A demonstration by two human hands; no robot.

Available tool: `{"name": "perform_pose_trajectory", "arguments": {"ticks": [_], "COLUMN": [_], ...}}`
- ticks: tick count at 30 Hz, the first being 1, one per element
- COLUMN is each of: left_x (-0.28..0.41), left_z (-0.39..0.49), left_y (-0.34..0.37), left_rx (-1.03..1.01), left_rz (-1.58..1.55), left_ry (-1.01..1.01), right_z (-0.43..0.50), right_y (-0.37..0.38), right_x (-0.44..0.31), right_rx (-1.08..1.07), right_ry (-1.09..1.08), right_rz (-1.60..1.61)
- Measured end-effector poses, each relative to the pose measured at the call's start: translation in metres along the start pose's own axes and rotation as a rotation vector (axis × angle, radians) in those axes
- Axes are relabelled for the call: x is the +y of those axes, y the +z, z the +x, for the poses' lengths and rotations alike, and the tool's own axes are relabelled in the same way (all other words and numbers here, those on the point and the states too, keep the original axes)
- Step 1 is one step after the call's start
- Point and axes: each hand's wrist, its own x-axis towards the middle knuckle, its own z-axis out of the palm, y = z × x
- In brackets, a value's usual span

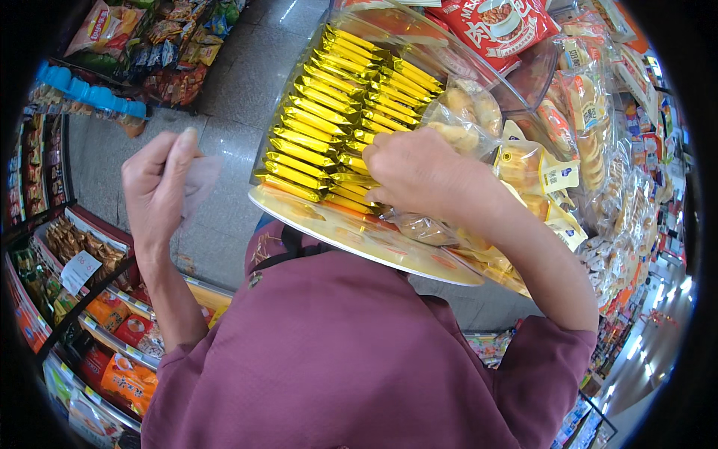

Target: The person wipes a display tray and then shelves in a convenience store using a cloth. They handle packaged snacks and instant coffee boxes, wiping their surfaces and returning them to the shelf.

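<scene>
My left hand (160, 185) is raised over the floor at the left, closed on a thin, whitish translucent piece of material (201, 182). My right hand (412, 168) reaches into a clear plastic display bin (261, 143), its fingers at the right-hand row of gold foil-wrapped snack packets (387, 106). Whether a packet is gripped is hidden by the hand. A second row of gold packets (308, 129) lies to the left, the packets stacked closely one behind another. Clear bags of bread rolls (460, 120) sit beside the right hand, and another bagged roll (423, 227) lies below it.
The curved pale rim (348, 236) of the display stand runs close before my body. Bagged breads (589, 123) and a red snack bag (493, 28) fill the right side. Snack shelves (112, 314) stand at lower left, a snack display (162, 45) at upper left, with grey floor (224, 106) between.
</scene>
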Motion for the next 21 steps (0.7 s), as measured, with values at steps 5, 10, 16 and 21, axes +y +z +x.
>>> {"name": "perform_pose_trajectory", "arguments": {"ticks": [5,10,16,21], "left_x": [-0.012,-0.018,-0.019,-0.020], "left_z": [0.026,0.044,0.064,0.074], "left_y": [0.012,0.023,0.032,0.039], "left_rx": [-0.200,-0.371,-0.589,-0.684], "left_rz": [0.042,-0.010,0.031,0.038], "left_ry": [0.045,0.111,0.097,0.118], "right_z": [0.010,0.015,0.019,0.019], "right_y": [0.008,0.007,-0.016,-0.022], "right_x": [-0.014,-0.012,-0.004,0.007], "right_rx": [0.038,0.073,0.078,0.065], "right_ry": [0.032,0.019,0.111,0.292], "right_rz": [-0.123,-0.134,-0.001,-0.019]}}
